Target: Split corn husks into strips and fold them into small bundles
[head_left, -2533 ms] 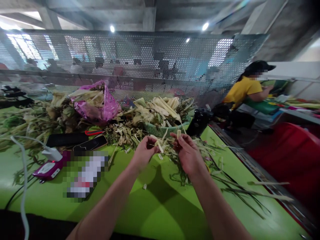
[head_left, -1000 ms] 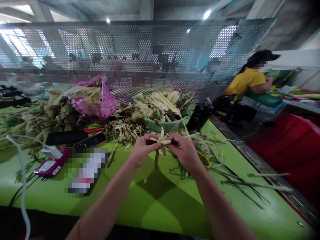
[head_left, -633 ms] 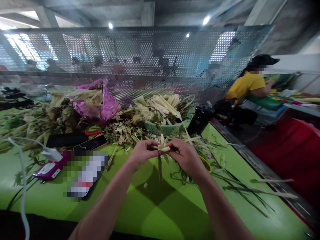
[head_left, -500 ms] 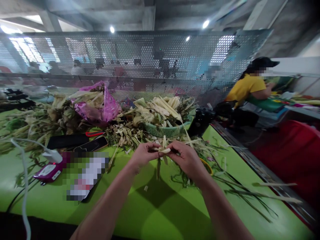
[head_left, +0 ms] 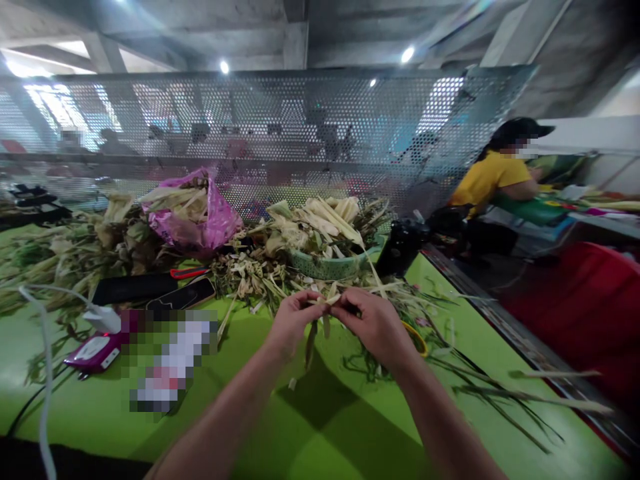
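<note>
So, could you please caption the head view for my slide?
Left hand and right hand pinch pale strips above a green table.

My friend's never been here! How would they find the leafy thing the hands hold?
Start at the green table, then find the left hand and right hand close together in front of the green basket. The bundle of pale leaf strips is pinched between them. Unlike the dried leaves heaped in the basket, it's held above the table, with strips hanging below the hands.

Basket [head_left: 325, 265] beyond hands [head_left: 291, 321] [head_left: 373, 323], tabletop [head_left: 320, 447] room nearer
</note>
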A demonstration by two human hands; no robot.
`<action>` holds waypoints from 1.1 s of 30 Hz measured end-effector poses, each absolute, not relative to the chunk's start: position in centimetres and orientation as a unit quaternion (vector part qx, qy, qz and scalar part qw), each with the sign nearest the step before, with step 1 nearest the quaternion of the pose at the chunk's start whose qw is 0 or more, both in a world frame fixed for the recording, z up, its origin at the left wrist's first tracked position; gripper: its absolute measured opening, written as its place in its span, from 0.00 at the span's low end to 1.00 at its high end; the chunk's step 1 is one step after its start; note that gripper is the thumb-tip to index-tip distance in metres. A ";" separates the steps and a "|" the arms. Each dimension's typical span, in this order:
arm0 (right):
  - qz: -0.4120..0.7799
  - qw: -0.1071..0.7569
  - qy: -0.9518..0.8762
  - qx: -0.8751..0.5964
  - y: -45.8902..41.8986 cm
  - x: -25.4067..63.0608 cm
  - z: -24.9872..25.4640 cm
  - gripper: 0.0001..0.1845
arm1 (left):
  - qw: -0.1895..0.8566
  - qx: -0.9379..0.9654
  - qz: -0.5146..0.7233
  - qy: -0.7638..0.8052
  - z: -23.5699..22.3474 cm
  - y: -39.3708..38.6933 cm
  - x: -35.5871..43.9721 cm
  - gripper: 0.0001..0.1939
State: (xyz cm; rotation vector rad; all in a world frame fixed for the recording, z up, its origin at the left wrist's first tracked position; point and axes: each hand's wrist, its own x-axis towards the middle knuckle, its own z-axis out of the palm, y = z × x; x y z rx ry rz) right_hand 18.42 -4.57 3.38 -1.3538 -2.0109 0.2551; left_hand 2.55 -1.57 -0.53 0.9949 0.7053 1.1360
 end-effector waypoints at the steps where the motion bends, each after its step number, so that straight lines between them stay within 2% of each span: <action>1: 0.115 0.363 -0.760 -0.526 -4.6 18.3 3.2 0.09 | 0.674 0.432 0.510 0.315 -0.4 -1.6 2.5 0.12; 6: 0.199 0.436 -0.714 -0.510 -4.6 18.1 3.1 0.10 | 0.676 0.411 0.513 0.333 0.0 -1.6 2.3 0.11; 18: 0.213 0.506 -0.667 -0.503 -4.4 17.4 2.5 0.07 | 0.610 0.533 0.482 0.334 -0.1 -1.4 2.2 0.13; 26: 0.184 0.534 -0.689 -0.454 -4.2 17.5 2.6 0.02 | 0.656 0.521 0.457 0.300 0.3 -1.7 2.1 0.12; 33: 0.313 0.551 -0.594 -0.495 -4.0 17.2 2.1 0.14 | 0.659 0.485 0.491 0.298 0.2 -1.9 2.2 0.10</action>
